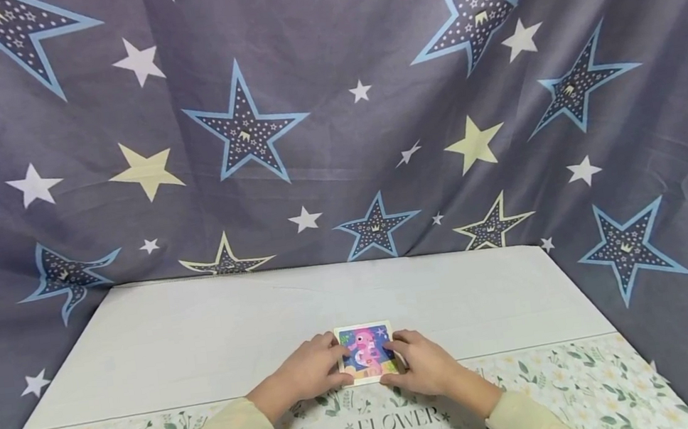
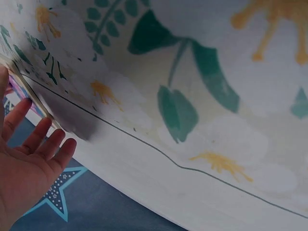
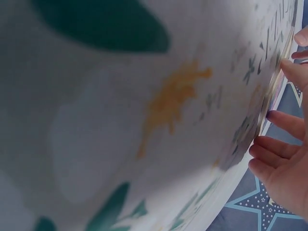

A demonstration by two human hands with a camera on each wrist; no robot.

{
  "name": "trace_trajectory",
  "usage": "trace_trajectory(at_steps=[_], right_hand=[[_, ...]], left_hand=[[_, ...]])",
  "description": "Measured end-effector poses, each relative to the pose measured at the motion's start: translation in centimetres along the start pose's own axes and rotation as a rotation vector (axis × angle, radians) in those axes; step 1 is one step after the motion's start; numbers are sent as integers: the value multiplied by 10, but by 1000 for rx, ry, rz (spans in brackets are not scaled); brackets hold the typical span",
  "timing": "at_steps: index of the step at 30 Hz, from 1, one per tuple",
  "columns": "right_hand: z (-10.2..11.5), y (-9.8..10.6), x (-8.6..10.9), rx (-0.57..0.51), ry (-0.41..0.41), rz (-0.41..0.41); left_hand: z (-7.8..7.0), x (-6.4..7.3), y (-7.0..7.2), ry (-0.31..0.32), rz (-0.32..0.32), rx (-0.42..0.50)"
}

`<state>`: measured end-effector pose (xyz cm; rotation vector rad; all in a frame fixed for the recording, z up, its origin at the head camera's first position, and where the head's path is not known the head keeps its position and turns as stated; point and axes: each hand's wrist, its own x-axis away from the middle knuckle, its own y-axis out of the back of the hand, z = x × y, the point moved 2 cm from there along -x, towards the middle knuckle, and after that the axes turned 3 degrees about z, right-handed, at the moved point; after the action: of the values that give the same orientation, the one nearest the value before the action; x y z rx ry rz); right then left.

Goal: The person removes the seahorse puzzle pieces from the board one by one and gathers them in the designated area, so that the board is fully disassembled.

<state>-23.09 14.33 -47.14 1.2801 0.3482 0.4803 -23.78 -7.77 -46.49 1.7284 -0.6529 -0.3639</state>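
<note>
A square picture board (image 1: 367, 349) with a pale rim lies flat near the middle of the table, showing a pink seahorse on blue. My left hand (image 1: 313, 368) grips its left side, thumb by the near corner and a fingertip over the picture. On the opposite side my right hand (image 1: 425, 362) holds the board likewise, its thumb at the near right corner. The left wrist view shows the board's edge (image 2: 38, 98) against the fingertips, the other fingers loosely spread. Seen from the right wrist, the fingertips (image 3: 260, 140) meet the thin rim.
The table has a white back part (image 1: 204, 332) and a floral cover (image 1: 533, 391) in front, printed with the word FLOWER. A dark grey curtain (image 1: 329, 195) with stars hangs behind and along both sides.
</note>
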Motion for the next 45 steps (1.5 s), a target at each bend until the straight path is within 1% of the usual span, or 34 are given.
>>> trace_trajectory(at_steps=[3, 6, 13, 18, 23, 31, 39, 45], right_hand=[[1, 0, 1, -2, 8, -5], [1, 0, 1, -8, 15, -5], [-1, 1, -1, -9, 10, 2], [-2, 3, -2, -20, 11, -24], [-2, 6, -5, -57, 0, -65], [-4, 4, -16, -70, -69, -133], [-5, 5, -25, -125, -156, -144], [-4, 6, -29, -150, -197, -135]], left_hand=[[0, 0, 0, -5, -16, 1], [-2, -1, -2, -8, -18, -1], [-7, -5, -4, -23, 9, -11], [-7, -7, -4, -28, 5, -6], [-6, -8, -3, -35, 2, 3], [-5, -9, -4, -33, 10, 25], [-4, -10, -5, -33, 4, 43], [-6, -9, -2, -22, 3, 56]])
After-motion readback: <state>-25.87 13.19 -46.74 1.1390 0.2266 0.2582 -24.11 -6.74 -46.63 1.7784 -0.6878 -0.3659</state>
